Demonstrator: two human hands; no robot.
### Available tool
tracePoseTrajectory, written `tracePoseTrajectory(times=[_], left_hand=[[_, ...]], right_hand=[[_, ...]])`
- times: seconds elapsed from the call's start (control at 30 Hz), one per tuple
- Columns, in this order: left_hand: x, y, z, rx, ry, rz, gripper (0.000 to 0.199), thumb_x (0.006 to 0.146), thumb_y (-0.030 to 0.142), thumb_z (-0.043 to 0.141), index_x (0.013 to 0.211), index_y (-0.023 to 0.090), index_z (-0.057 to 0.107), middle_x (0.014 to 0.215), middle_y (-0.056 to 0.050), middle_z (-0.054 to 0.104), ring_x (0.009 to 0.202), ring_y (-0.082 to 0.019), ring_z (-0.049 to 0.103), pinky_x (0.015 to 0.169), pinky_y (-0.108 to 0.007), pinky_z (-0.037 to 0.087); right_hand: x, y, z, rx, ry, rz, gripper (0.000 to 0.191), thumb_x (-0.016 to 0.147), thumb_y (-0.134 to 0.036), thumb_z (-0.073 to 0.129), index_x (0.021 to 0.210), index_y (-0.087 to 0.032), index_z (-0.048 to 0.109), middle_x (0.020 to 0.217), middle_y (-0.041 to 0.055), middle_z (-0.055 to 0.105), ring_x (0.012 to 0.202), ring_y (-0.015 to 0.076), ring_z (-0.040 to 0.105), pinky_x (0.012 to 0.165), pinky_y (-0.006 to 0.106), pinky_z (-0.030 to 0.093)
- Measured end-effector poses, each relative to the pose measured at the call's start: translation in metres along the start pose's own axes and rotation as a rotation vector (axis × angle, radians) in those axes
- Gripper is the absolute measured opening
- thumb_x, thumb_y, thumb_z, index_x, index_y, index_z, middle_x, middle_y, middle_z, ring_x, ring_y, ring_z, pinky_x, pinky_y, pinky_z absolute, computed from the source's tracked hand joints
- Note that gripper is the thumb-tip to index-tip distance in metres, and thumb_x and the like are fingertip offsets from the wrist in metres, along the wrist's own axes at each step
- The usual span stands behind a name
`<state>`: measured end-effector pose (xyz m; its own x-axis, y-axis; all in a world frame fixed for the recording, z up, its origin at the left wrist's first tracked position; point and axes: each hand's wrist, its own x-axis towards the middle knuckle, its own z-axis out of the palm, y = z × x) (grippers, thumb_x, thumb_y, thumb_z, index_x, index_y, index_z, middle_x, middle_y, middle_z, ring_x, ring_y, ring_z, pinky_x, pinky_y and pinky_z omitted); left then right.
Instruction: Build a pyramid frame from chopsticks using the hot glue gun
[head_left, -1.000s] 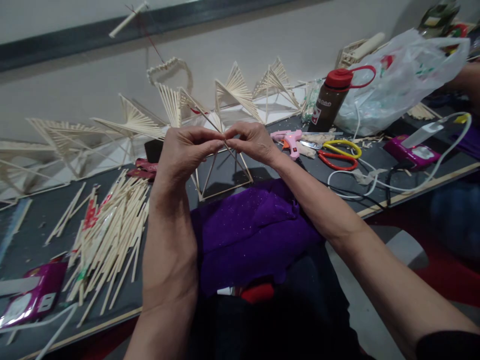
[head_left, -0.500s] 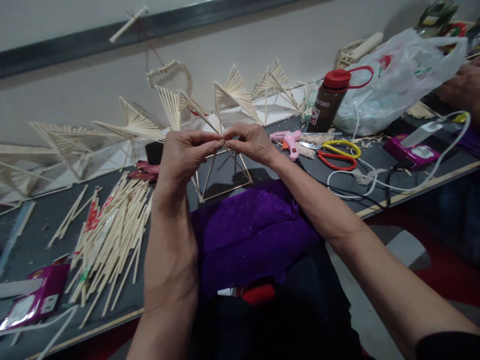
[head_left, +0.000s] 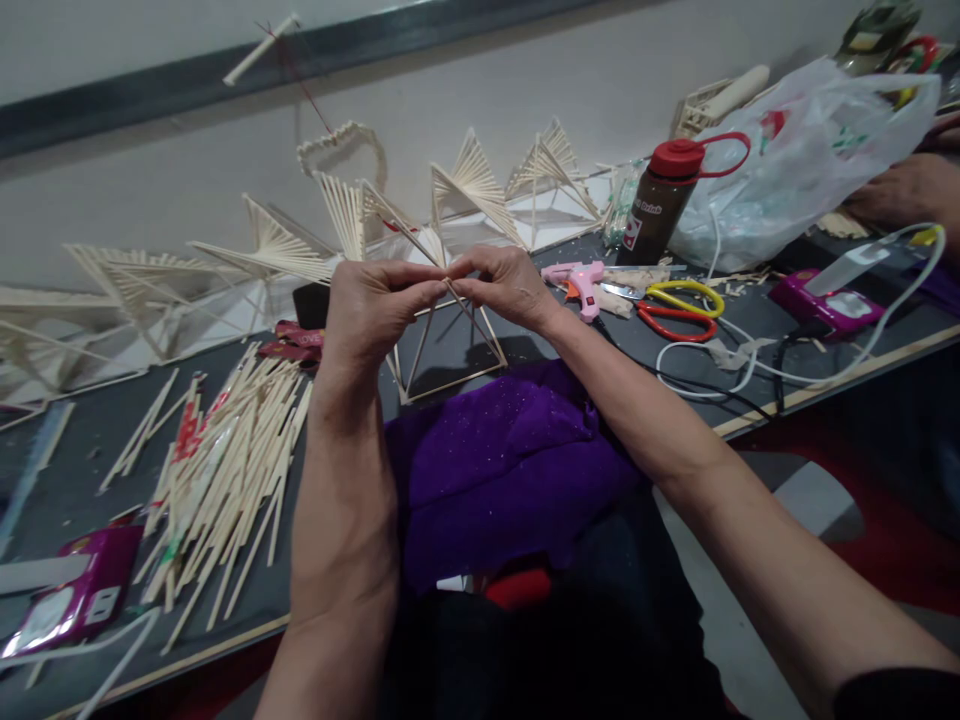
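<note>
Over the dark table, a small frame of thin wooden sticks (head_left: 457, 384) stands on its square base. My left hand (head_left: 375, 305) pinches the sticks where they cross near the top of this frame. Close against it, my right hand (head_left: 506, 285) pinches the same joint from the other side, the fingertips of both hands almost meeting. The crossing point itself is partly hidden by my fingers. Below the frame, a purple cloth (head_left: 502, 470) with pale specks lies over the table edge and my lap.
Loose sticks (head_left: 232, 480) lie left. Fan-shaped stick models (head_left: 472, 185) line the wall. Rightward are a pink glue gun (head_left: 583, 285), scissors (head_left: 679, 312), a bottle (head_left: 660, 205), a plastic bag (head_left: 810, 160), a purple box (head_left: 825, 305) with cables, and another person's hand (head_left: 907, 195).
My hands stay in the same pinch on the stick frame. The whole view has shifted slightly, and the other person's hand at the far right has moved a little.
</note>
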<state>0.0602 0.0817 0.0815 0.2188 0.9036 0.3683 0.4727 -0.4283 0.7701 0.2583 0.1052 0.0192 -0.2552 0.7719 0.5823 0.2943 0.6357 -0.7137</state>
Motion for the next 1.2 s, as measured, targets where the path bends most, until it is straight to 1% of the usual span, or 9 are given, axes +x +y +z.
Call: tracePoseTrajectory(times=[0.3, 0.47, 0.6, 0.77, 0.9, 1.0, 1.13, 1.2], left_hand=[[-0.0003, 0.0005, 0.0007, -0.005, -0.001, 0.022, 0.014, 0.073, 0.031, 0.089, 0.086, 0.026, 0.090, 0.077, -0.004, 0.082, 0.065, -0.016, 0.070, 0.053, -0.025, 0.049], [-0.0003, -0.0008, 0.0018, -0.012, 0.011, 0.024, 0.017, 0.073, 0.035, 0.091, 0.087, 0.026, 0.089, 0.076, -0.004, 0.081, 0.068, -0.017, 0.071, 0.056, -0.026, 0.053], [-0.0014, -0.0003, 0.0021, -0.029, 0.010, 0.033, 0.015, 0.074, 0.032, 0.090, 0.088, 0.027, 0.089, 0.081, -0.004, 0.082, 0.070, -0.017, 0.072, 0.056, -0.026, 0.053], [-0.0011, -0.0005, 0.0022, -0.020, 0.016, 0.050, 0.014, 0.074, 0.033, 0.091, 0.086, 0.027, 0.089, 0.078, -0.004, 0.082, 0.069, -0.018, 0.072, 0.056, -0.027, 0.052], [-0.0002, -0.0004, 0.0023, 0.016, 0.024, 0.062, 0.010, 0.074, 0.030, 0.089, 0.084, 0.028, 0.089, 0.076, -0.001, 0.081, 0.068, -0.017, 0.071, 0.058, -0.028, 0.051], [-0.0008, 0.0009, 0.0024, 0.033, 0.017, 0.046, 0.010, 0.076, 0.027, 0.086, 0.086, 0.026, 0.088, 0.075, 0.000, 0.080, 0.067, -0.016, 0.069, 0.061, -0.030, 0.053], [-0.0017, 0.0025, 0.0031, 0.051, 0.015, 0.026, 0.012, 0.077, 0.028, 0.083, 0.088, 0.023, 0.087, 0.071, 0.003, 0.078, 0.072, -0.017, 0.070, 0.072, -0.034, 0.058], [-0.0015, 0.0028, 0.0033, 0.057, 0.015, 0.021, 0.013, 0.077, 0.029, 0.082, 0.087, 0.022, 0.087, 0.069, 0.003, 0.077, 0.071, -0.017, 0.070, 0.074, -0.036, 0.059]], right_hand=[[0.0009, -0.0004, 0.0000, 0.021, -0.002, 0.011, 0.037, 0.093, -0.049, 0.067, 0.100, -0.016, 0.082, 0.096, 0.0053, 0.076, 0.090, 0.0164, 0.065, 0.087, 0.032, 0.052], [0.0012, -0.0008, 0.0011, 0.011, 0.013, 0.013, 0.035, 0.094, -0.046, 0.067, 0.100, -0.016, 0.082, 0.096, 0.0052, 0.076, 0.089, 0.0162, 0.066, 0.087, 0.032, 0.052], [0.0021, -0.0003, 0.0028, 0.000, 0.014, 0.028, 0.035, 0.094, -0.046, 0.066, 0.100, -0.016, 0.081, 0.096, 0.0051, 0.076, 0.090, 0.0164, 0.067, 0.087, 0.032, 0.053], [0.0016, 0.0010, 0.0032, 0.013, 0.019, 0.017, 0.037, 0.094, -0.049, 0.067, 0.100, -0.016, 0.080, 0.096, 0.0051, 0.075, 0.091, 0.0164, 0.068, 0.086, 0.031, 0.053], [0.0013, 0.0026, 0.0038, 0.014, 0.023, 0.022, 0.039, 0.094, -0.053, 0.068, 0.098, -0.017, 0.080, 0.095, 0.0046, 0.075, 0.091, 0.0165, 0.068, 0.085, 0.030, 0.054], [0.0020, 0.0054, 0.0049, 0.030, 0.030, 0.001, 0.040, 0.095, -0.054, 0.067, 0.098, -0.016, 0.080, 0.095, 0.0047, 0.075, 0.090, 0.0160, 0.068, 0.085, 0.030, 0.055], [0.0027, 0.0075, 0.0056, 0.034, 0.028, -0.019, 0.039, 0.094, -0.053, 0.068, 0.098, -0.015, 0.080, 0.095, 0.0052, 0.075, 0.090, 0.0159, 0.068, 0.085, 0.031, 0.055], [0.0024, 0.0060, 0.0052, 0.022, 0.027, -0.011, 0.038, 0.094, -0.051, 0.068, 0.098, -0.015, 0.080, 0.095, 0.0053, 0.076, 0.089, 0.0164, 0.068, 0.084, 0.031, 0.055]])
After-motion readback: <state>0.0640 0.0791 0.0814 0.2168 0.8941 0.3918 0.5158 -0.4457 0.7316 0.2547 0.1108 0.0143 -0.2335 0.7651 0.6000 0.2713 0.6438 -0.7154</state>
